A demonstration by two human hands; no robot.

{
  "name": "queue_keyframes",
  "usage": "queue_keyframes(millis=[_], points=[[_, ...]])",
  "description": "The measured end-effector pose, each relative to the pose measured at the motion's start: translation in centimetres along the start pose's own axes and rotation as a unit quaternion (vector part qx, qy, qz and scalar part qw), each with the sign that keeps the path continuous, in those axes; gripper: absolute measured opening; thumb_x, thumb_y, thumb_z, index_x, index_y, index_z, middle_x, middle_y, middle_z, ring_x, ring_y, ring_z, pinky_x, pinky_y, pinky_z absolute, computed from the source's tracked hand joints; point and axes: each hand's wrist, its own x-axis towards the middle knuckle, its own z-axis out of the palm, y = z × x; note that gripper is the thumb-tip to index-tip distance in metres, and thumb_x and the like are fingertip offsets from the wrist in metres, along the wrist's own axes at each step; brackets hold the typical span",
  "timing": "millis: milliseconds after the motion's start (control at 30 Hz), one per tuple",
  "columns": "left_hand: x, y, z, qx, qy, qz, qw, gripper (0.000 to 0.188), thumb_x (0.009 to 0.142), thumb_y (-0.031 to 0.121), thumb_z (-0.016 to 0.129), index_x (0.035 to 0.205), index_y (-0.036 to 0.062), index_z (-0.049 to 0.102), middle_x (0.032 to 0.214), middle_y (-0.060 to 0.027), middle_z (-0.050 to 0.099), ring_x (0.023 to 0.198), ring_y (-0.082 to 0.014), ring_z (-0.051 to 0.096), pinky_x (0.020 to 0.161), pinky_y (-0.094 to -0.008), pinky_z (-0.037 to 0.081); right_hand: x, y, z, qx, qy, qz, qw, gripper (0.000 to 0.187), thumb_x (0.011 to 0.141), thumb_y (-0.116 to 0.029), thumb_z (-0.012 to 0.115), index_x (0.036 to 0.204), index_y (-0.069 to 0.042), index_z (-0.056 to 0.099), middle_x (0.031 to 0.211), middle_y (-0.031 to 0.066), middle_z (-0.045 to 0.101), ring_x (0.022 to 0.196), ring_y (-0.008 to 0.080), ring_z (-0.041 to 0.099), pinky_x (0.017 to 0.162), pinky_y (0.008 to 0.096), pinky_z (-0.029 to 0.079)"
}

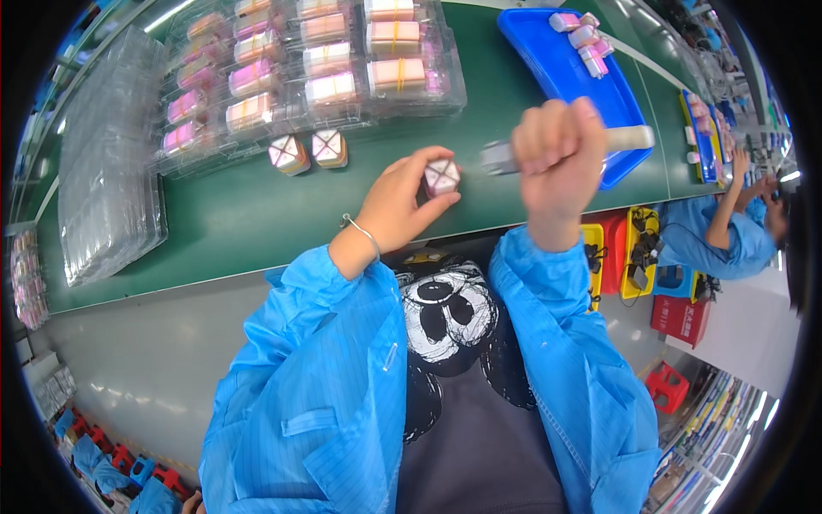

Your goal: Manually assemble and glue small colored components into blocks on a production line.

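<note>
My left hand (396, 204) curls its thumb and fingers around a small pale block (442, 176), whose top bears a dark X; it stands on the green table (257, 218). My right hand (558, 154) is closed in a fist above the table, gripping a tool (632, 138) with a pale handle end. The tool's grey other end points toward the block and is blurred, so its exact kind cannot be told. Two similar X-topped blocks, a left one (288, 155) and a right one (329, 148), stand just left of my left hand.
Clear plastic trays (291, 120) at the back hold rows of pink and white banded bundles. Stacked clear trays (111, 163) lie at the left. A blue bin (612, 103) with several bundles sits behind my right hand. A co-worker's blue sleeve (719, 240) shows at the right.
</note>
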Motion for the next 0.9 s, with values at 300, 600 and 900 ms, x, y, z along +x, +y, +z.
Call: queue_keyframes(millis=[300, 600, 900], points=[[0.1, 0.3, -1.2, -0.346, -0.016, -0.112, 0.931, 0.12, 0.066, 0.095, 0.008, 0.136, 0.0022, 0.038, 0.075, -0.0074, 0.056, 0.061, -0.0132, 0.055, 0.055, -0.0239, 0.046, -1.7, 0.1, -3.7, -0.361, -0.019, 0.298, 0.883, 0.022, 0.094, -0.029, 0.061, 0.099, -0.008, 0.062, 0.067, -0.0017, 0.054, 0.044, 0.0012, 0.039, 0.039, 0.0193, 0.027], [0.2, -0.2, -1.9, -0.348, -0.011, -0.141, 0.927, 0.125, 0.061, 0.097, 0.003, 0.144, 0.0081, 0.028, 0.076, -0.0131, 0.06, 0.059, -0.0156, 0.058, 0.043, -0.0233, 0.044, -1.6, 3.8, -0.3, -0.294, -0.116, 0.352, 0.881, 0.031, 0.09, -0.037, 0.066, 0.093, -0.007, 0.063, 0.064, 0.0005, 0.057, 0.044, 0.0028, 0.043, 0.038, 0.0195, 0.028], [-0.5, -0.6, -1.0, -0.279, 0.091, -0.066, 0.954, 0.069, 0.096, 0.056, 0.036, 0.14, 0.0026, 0.03, 0.107, -0.0158, 0.062, 0.082, -0.0212, 0.066, 0.072, -0.0278, 0.053, -1.6, 1.1, -2.4, -0.345, -0.101, 0.35, 0.865, 0.035, 0.086, -0.017, 0.071, 0.117, -0.004, 0.061, 0.077, 0.0027, 0.064, 0.049, 0.0006, 0.044, 0.04, 0.0174, 0.027]])
